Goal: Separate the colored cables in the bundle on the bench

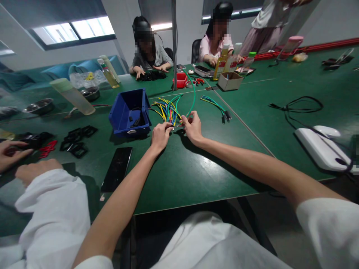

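Note:
My right hand (193,127) is closed in a pinch on a green wire (194,91), which arcs up and away from me over the table. Just left of it, my left hand (161,136) has its thumb and fingers pressed together. Whatever sits between them is too small to make out. Beyond both hands lies a loose bundle of yellow, blue and green wires (162,108), its near ends partly hidden by my fingers. To the right, more wires (213,101) end in black connectors (226,116). A blue bin (114,118) holding small black parts stands left of the bundle.
A phone (117,169) lies beside my left forearm. At far left are a co-worker's hand (12,151), black frames (75,140) and red parts (48,148). Further back are a red box (180,80), bottles and a cardboard box (230,81). A white device (322,147) sits right.

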